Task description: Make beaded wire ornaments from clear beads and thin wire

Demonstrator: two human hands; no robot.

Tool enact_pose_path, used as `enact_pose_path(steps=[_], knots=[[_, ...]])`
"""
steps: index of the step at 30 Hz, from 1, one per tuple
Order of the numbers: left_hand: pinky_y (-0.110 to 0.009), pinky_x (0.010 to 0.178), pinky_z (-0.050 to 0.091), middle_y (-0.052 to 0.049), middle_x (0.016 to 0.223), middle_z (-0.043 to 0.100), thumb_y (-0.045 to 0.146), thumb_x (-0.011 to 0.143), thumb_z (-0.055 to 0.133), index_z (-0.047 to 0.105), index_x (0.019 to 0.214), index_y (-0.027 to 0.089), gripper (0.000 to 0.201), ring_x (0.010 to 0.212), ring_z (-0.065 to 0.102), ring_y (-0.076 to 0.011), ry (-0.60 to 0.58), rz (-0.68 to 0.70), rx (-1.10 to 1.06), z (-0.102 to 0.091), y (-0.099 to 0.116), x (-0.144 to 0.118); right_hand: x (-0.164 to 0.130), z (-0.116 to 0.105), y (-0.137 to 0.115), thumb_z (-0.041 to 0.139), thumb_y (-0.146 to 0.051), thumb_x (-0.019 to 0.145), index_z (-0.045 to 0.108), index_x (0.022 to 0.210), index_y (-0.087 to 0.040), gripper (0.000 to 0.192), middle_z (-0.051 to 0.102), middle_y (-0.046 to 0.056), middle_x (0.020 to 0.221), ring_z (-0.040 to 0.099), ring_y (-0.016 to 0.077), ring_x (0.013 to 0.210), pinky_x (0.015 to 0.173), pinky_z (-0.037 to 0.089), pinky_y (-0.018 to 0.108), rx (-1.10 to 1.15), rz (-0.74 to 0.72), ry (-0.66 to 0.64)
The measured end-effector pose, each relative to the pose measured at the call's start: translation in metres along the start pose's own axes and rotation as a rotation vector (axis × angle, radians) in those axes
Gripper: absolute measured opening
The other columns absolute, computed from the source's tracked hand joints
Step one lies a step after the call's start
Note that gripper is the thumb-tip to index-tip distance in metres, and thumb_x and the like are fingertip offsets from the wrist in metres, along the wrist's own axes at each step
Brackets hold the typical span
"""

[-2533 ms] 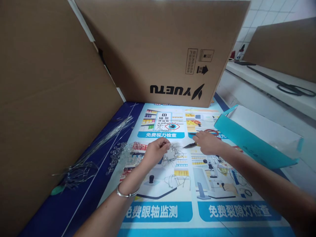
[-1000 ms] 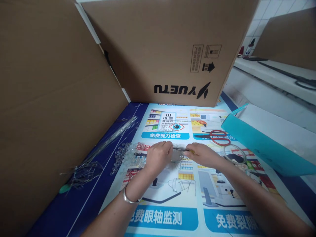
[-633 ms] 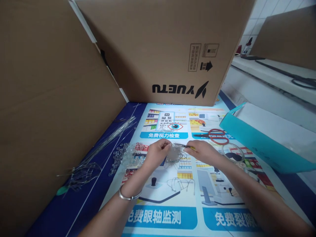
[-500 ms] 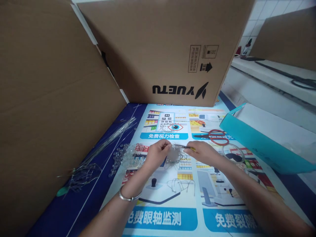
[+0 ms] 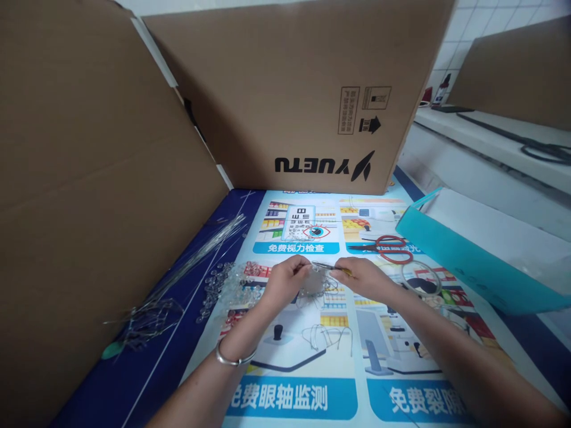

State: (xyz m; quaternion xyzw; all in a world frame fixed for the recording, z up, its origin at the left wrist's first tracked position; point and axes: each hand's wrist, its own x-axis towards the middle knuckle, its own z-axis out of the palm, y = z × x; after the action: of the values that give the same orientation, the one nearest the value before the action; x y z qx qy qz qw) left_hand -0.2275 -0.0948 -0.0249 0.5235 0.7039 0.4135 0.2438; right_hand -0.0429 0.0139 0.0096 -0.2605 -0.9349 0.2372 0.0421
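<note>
My left hand (image 5: pixel 288 280) is closed in a pinch over the middle of the printed mat; what its fingertips hold is too small to make out. In my right hand (image 5: pixel 363 278) is a pair of slim pliers (image 5: pixel 325 266) with a yellow handle, the metal jaws reaching left to the left fingertips. Just below the jaws lies a tangle of thin wire pieces (image 5: pixel 319 285) on a pale patch. More bent wires (image 5: pixel 328 337) rest nearer to me. Left of my left hand, clear round beads (image 5: pixel 216 282) are spread loosely, some on a clear plastic bag (image 5: pixel 241 285).
Long straight wires (image 5: pixel 205 246) and a bundle of bent ones (image 5: pixel 149 324) lie at the left. Red-handled scissors (image 5: pixel 392 248), a clear ring-shaped coil (image 5: pixel 422 278) and a turquoise box (image 5: pixel 482 255) are on the right. Cardboard (image 5: pixel 285 89) stands behind.
The pliers and my right hand have moved slightly left, closer to my left fingertips. My left hand stays in nearly the same place and the view shifts a little.
</note>
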Motion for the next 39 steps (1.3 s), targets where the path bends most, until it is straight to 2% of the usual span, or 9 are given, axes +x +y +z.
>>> enact_pose_path(steps=[6,11,15,21,28,32,36,39], knots=[[-0.020,0.053,0.038,0.001,0.065,0.058,0.035,0.080,0.049,0.057,0.080,0.017,0.020,0.058,0.053,-0.0105,-0.024,-0.052,-0.224,-0.001,0.005,0.001,-0.001,0.005,-0.001,0.032,-0.047,0.089,0.053,0.084,-0.020,0.035,0.057,0.002,0.080,0.050,0.0136,0.072,0.058,0.028,0.022,-0.062,-0.005,0.068],[-0.018,0.047,0.036,0.003,0.061,0.055,0.033,0.071,0.061,0.052,0.085,0.016,0.024,0.052,0.052,-0.0085,-0.138,-0.126,-0.462,0.000,0.011,-0.001,0.000,0.007,-0.001,0.031,-0.047,0.089,0.053,0.086,-0.019,0.036,0.056,0.003,0.080,0.050,0.0137,0.073,0.059,0.029,0.022,-0.106,0.026,0.100],[-0.017,0.046,0.034,0.004,0.061,0.053,0.030,0.070,0.062,0.050,0.085,0.017,0.022,0.053,0.054,-0.0090,-0.149,-0.153,-0.518,0.003,0.011,-0.001,0.001,0.008,0.000,0.030,-0.048,0.089,0.053,0.085,-0.019,0.037,0.056,0.003,0.080,0.050,0.0136,0.073,0.059,0.029,0.022,-0.112,0.019,0.103],[-0.017,0.048,0.033,0.006,0.058,0.052,0.022,0.072,0.058,0.046,0.086,0.019,0.018,0.051,0.049,-0.0072,-0.127,-0.097,-0.505,0.005,0.011,-0.002,0.000,0.009,-0.002,0.030,-0.047,0.089,0.053,0.086,-0.020,0.036,0.056,0.002,0.080,0.050,0.0131,0.072,0.059,0.030,0.022,-0.086,0.002,0.103],[-0.019,0.050,0.036,0.005,0.060,0.055,0.021,0.074,0.054,0.045,0.092,0.019,0.021,0.051,0.048,-0.0081,-0.145,-0.071,-0.398,0.004,0.012,-0.001,-0.002,0.010,-0.004,0.029,-0.048,0.090,0.055,0.091,-0.021,0.037,0.058,0.003,0.084,0.052,0.0143,0.077,0.060,0.031,0.022,-0.183,0.005,0.119],[-0.022,0.058,0.042,0.000,0.078,0.062,0.023,0.071,0.058,0.048,0.103,0.020,0.034,0.066,0.055,-0.0118,-0.127,-0.023,-0.181,-0.007,0.004,0.002,-0.001,0.003,-0.002,0.031,-0.047,0.089,0.055,0.097,-0.022,0.036,0.059,0.006,0.094,0.053,0.0177,0.088,0.064,0.032,0.024,-0.308,0.032,0.146],[-0.027,0.071,0.044,-0.003,0.087,0.061,0.023,0.073,0.057,0.057,0.093,0.020,0.020,0.078,0.056,-0.0148,-0.016,0.116,0.101,-0.013,-0.004,0.006,-0.005,-0.016,0.002,0.031,-0.049,0.089,0.056,0.095,-0.021,0.038,0.060,0.007,0.093,0.054,0.0190,0.085,0.062,0.033,0.025,-0.369,0.047,0.081],[-0.029,0.081,0.042,-0.004,0.091,0.060,0.021,0.076,0.055,0.061,0.090,0.021,0.016,0.090,0.054,-0.0173,-0.033,0.254,0.210,-0.010,-0.007,0.006,-0.009,-0.028,0.004,0.029,-0.051,0.089,0.057,0.091,-0.020,0.042,0.060,0.008,0.089,0.055,0.0202,0.083,0.060,0.032,0.026,-0.402,0.015,0.009]])
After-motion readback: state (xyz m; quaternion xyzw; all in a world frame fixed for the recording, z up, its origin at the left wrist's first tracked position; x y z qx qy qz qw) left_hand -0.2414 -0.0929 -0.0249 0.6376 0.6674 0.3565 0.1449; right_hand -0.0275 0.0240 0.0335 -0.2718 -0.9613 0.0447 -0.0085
